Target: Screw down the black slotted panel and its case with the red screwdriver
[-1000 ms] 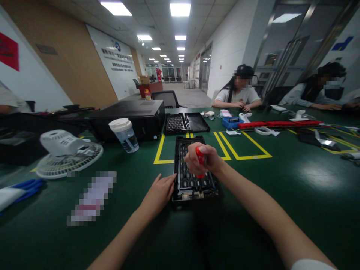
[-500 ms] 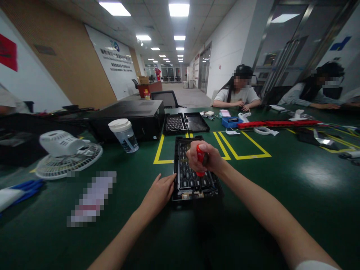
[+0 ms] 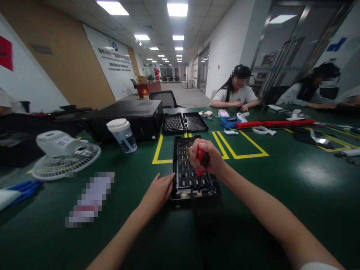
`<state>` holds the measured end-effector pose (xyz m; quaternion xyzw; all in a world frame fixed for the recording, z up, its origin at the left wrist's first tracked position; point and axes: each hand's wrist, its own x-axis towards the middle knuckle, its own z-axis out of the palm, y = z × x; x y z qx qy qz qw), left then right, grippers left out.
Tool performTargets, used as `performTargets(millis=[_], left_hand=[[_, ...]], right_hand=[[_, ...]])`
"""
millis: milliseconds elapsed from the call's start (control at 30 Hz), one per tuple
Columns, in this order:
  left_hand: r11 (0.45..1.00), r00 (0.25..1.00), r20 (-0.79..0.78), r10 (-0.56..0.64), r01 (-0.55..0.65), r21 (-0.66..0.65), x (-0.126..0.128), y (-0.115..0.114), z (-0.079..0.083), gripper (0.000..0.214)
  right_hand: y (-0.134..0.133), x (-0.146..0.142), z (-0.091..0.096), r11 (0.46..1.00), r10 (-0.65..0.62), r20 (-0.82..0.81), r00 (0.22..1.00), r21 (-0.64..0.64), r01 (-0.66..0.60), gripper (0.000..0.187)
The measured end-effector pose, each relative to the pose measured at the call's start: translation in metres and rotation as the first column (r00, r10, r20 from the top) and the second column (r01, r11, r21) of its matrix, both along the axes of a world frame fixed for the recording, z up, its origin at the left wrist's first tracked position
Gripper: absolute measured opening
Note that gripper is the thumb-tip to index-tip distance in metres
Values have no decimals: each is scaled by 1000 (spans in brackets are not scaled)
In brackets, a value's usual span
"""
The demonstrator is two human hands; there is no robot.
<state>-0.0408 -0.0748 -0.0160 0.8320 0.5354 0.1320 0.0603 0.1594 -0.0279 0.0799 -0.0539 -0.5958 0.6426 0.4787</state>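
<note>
A black open case point(image 3: 184, 180) with rows of dark oval cells inside lies on the green table in front of me. My right hand point(image 3: 206, 155) is wrapped round the red handle of a screwdriver point(image 3: 201, 153). Its dark butt end tilts toward me, and the shaft points down to the near part of the case. What the tip touches is too dark to make out. My left hand point(image 3: 161, 189) lies against the case's left edge, fingers stretched out, the fingertips touching the rim.
Beyond lie a second open black case point(image 3: 173, 123), a blue tray point(image 3: 230, 122) and a red strip point(image 3: 277, 123). At left stand a lidded water cup point(image 3: 123, 137), a white fan point(image 3: 64, 155) and a large black box point(image 3: 132, 116). Two people sit across at the right.
The screwdriver handle has turned and tilted in my right hand, so more of its dark end shows. My left hand stays at the case's edge. The whole view has shifted slightly.
</note>
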Motion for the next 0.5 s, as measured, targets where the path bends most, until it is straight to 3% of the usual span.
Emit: performTargets(millis=[500], left_hand=[[1000,1000,5,-9,9,13,-1,3,-5,42]], right_hand=[[-16,-5,4,949,-314,39,948,2,315,23]])
